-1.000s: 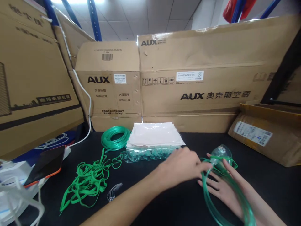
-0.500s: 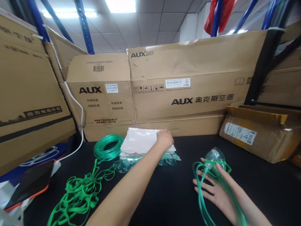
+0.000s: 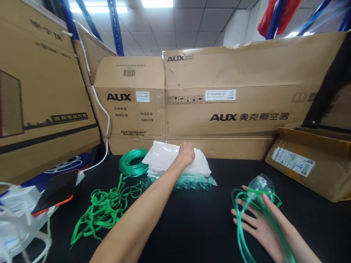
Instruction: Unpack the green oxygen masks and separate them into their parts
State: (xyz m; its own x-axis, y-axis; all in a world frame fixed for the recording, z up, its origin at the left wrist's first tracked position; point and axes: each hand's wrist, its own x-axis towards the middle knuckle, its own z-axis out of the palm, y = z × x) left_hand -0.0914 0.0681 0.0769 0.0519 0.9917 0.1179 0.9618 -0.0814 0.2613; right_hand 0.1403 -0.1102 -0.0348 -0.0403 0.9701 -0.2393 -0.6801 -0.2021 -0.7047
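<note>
Tubing [image 3: 240, 235] cut off below; label [image 3: 293, 161] print illegible

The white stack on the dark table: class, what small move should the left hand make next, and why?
Probably draw the top white sheet free of its stack: the left hand is curled on it, its left corner juts beyond those beneath, and the right hand holds green tubing with a clear mask. The left hand's pinch is hidden.

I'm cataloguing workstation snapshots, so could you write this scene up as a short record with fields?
Left hand: at the white packets, fingertips hidden
Right hand: palm up, holding looped green tubing with a clear mask
In front of packets: clear greenish pieces
Left of packets: coiled tubing
Front left: tangled green straps
Far right: small carton
</note>
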